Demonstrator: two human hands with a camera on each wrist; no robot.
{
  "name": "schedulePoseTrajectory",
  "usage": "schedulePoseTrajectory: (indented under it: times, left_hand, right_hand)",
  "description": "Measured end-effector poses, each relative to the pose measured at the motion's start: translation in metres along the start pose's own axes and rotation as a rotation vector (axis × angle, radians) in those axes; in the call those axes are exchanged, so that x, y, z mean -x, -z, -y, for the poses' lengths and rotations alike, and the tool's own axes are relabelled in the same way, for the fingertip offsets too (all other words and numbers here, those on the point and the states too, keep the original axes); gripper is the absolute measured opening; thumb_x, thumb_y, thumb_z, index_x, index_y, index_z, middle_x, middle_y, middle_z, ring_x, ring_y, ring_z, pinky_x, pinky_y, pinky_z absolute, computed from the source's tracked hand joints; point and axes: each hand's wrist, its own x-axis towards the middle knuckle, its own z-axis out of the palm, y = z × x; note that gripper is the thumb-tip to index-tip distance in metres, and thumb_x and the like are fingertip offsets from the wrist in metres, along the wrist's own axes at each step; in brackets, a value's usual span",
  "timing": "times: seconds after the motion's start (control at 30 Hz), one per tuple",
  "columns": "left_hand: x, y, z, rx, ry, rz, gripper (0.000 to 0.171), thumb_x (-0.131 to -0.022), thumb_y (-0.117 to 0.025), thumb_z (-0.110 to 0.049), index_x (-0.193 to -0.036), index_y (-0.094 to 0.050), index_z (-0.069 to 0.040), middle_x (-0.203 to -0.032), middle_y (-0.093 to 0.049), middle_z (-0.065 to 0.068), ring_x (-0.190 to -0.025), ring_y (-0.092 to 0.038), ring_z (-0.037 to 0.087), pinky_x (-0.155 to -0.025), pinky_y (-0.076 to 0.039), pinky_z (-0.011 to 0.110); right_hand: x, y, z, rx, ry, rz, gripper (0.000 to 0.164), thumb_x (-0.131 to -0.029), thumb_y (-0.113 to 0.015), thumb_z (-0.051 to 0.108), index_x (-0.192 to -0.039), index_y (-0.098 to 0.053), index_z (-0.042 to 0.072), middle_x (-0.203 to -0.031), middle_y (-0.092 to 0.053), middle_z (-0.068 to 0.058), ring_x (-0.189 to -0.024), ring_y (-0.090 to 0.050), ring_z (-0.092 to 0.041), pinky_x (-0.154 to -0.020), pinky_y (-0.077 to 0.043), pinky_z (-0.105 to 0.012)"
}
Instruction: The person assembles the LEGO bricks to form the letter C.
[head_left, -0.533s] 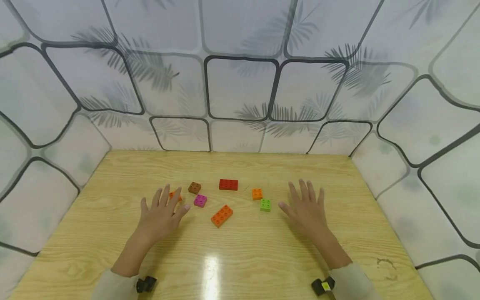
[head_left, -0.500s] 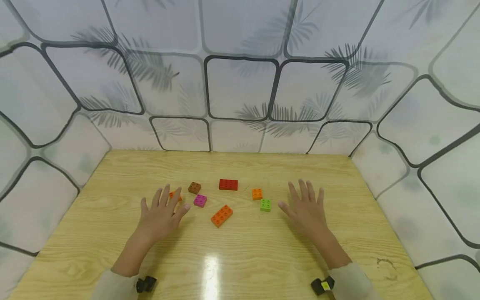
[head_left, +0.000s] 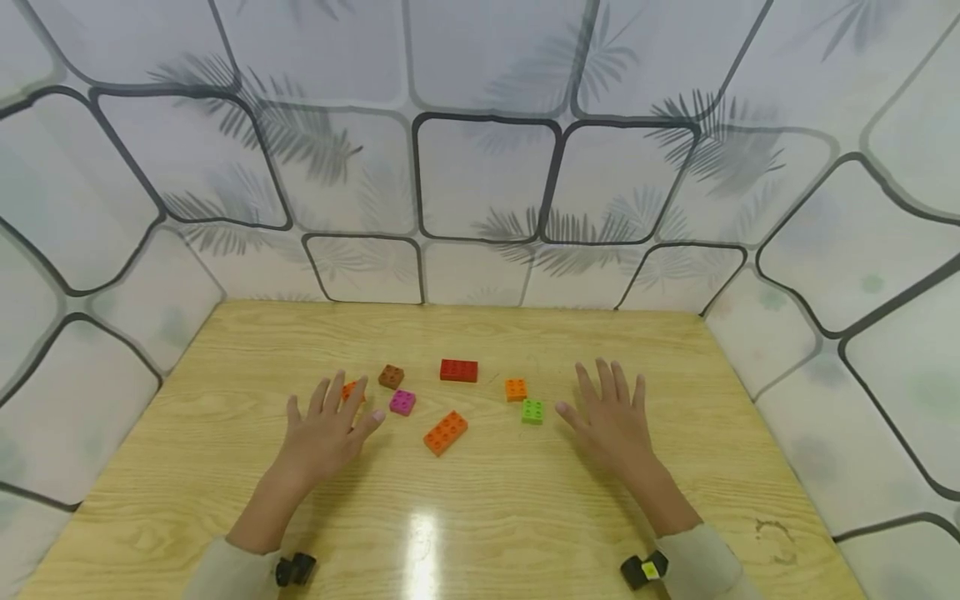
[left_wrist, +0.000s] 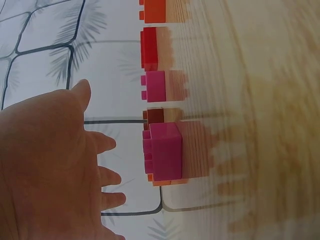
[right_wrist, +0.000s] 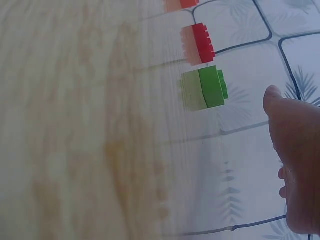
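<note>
Taking the long orange brick (head_left: pixel 446 433) as landmark, the left grip (head_left: pixel 322 433) hangs above the tabletop (head_left: pixel 480 517) to its left, palm down, fingers spread. The right grip (head_left: pixel 613 425) hangs well to its right, spread likewise.

The small pink brick (head_left: pixel 402 403) lies near the landmark, to its left and a little beyond; the brown brick (head_left: pixel 391 377) lies farther beyond on that side. The left orange brick (head_left: pixel 354 392) is well to the landmark's left, partly hidden behind the left fingers. The left wrist view shows a second pink brick (left_wrist: pixel 166 152), also left of the landmark.

Beyond the landmark lies the red brick (head_left: pixel 459 371). To its right are the green brick (head_left: pixel 532 412) and, slightly farther back, the right orange brick (head_left: pixel 516 390). A patterned wall (head_left: pixel 480 183) stands well beyond it.
</note>
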Motion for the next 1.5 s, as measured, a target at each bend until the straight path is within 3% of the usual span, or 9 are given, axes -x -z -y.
schedulePoseTrajectory:
  times: [0.33, 0.53, 0.73, 0.9, 1.07, 1.23, 1.37, 1.5]
  left_hand:
    - [0.000, 0.002, 0.000, -0.003, 0.013, -0.004, 0.080, -0.103, -0.029, -0.066, -0.161, -0.023, -0.012, -0.165, -0.011, 0.027, -0.150, -0.011, 0.052, -0.108, 0.000, 0.080]
    - [0.001, 0.000, -0.004, 0.012, -0.037, -0.030, 0.078, -0.103, -0.036, -0.063, -0.160, -0.028, -0.011, -0.165, -0.016, 0.026, -0.149, -0.015, 0.050, -0.111, -0.012, 0.077]
    - [0.001, -0.003, -0.013, 0.020, -0.090, -0.069, 0.067, -0.102, -0.053, -0.051, -0.152, -0.044, -0.008, -0.162, -0.027, 0.025, -0.146, -0.025, 0.050, -0.110, -0.027, 0.071]
    - [-0.002, -0.010, -0.024, 0.023, -0.107, -0.078, 0.056, -0.100, -0.062, -0.040, -0.145, -0.054, -0.007, -0.153, -0.044, 0.023, -0.138, -0.042, 0.048, -0.105, -0.039, 0.066]
    - [-0.002, -0.020, -0.040, 0.125, -0.123, -0.045, 0.050, -0.099, -0.064, -0.033, -0.141, -0.058, -0.006, -0.150, -0.050, 0.020, -0.135, -0.048, 0.045, -0.104, -0.043, 0.061]
    - [-0.002, -0.028, -0.050, 0.267, -0.131, -0.003, 0.048, -0.099, -0.065, -0.029, -0.141, -0.057, -0.007, -0.152, -0.048, 0.016, -0.139, -0.046, 0.041, -0.108, -0.041, 0.057]
    - [-0.003, -0.031, -0.054, 0.361, -0.106, 0.035, 0.050, -0.098, -0.067, -0.028, -0.142, -0.056, -0.008, -0.152, -0.049, 0.016, -0.141, -0.045, 0.038, -0.110, -0.040, 0.056]
    - [-0.004, -0.032, -0.058, 0.439, -0.050, 0.075, 0.052, -0.096, -0.070, -0.026, -0.143, -0.055, -0.009, -0.147, -0.054, 0.013, -0.130, -0.055, 0.034, -0.104, -0.048, 0.051]
  right_hand:
    - [-0.004, 0.001, 0.000, -0.035, 0.001, 0.014, 0.078, -0.102, -0.039, 0.062, -0.159, -0.029, 0.009, -0.164, -0.018, -0.025, -0.151, -0.012, -0.047, -0.116, 0.003, -0.071]
    - [-0.005, 0.000, 0.001, -0.113, 0.018, -0.006, 0.072, -0.104, -0.044, 0.056, -0.156, -0.035, 0.007, -0.160, -0.028, -0.024, -0.149, -0.020, -0.045, -0.117, -0.002, -0.070]
    - [-0.006, -0.002, 0.005, -0.282, 0.057, -0.031, 0.059, -0.105, -0.049, 0.045, -0.149, -0.046, 0.005, -0.149, -0.047, -0.021, -0.141, -0.036, -0.042, -0.117, -0.012, -0.069]
    - [-0.004, -0.005, 0.009, -0.447, 0.042, 0.017, 0.054, -0.106, -0.050, 0.041, -0.146, -0.049, 0.005, -0.148, -0.047, -0.019, -0.140, -0.038, -0.042, -0.112, -0.029, -0.066]
    - [-0.003, -0.008, 0.013, -0.525, 0.017, 0.092, 0.050, -0.105, -0.053, 0.037, -0.146, -0.050, 0.008, -0.150, -0.045, -0.018, -0.142, -0.037, -0.041, -0.111, -0.033, -0.064]
    - [-0.003, -0.010, 0.017, -0.581, 0.000, 0.154, 0.051, -0.103, -0.058, 0.036, -0.146, -0.050, 0.009, -0.151, -0.046, -0.017, -0.143, -0.038, -0.040, -0.113, -0.032, -0.062]
    - [-0.005, -0.014, 0.019, -0.594, -0.003, 0.178, 0.053, -0.101, -0.062, 0.035, -0.147, -0.050, 0.010, -0.151, -0.047, -0.017, -0.143, -0.039, -0.040, -0.113, -0.033, -0.061]
    - [-0.007, -0.018, 0.021, -0.576, 0.005, 0.176, 0.054, -0.099, -0.065, 0.033, -0.146, -0.051, 0.010, -0.150, -0.049, -0.017, -0.141, -0.042, -0.040, -0.112, -0.035, -0.060]
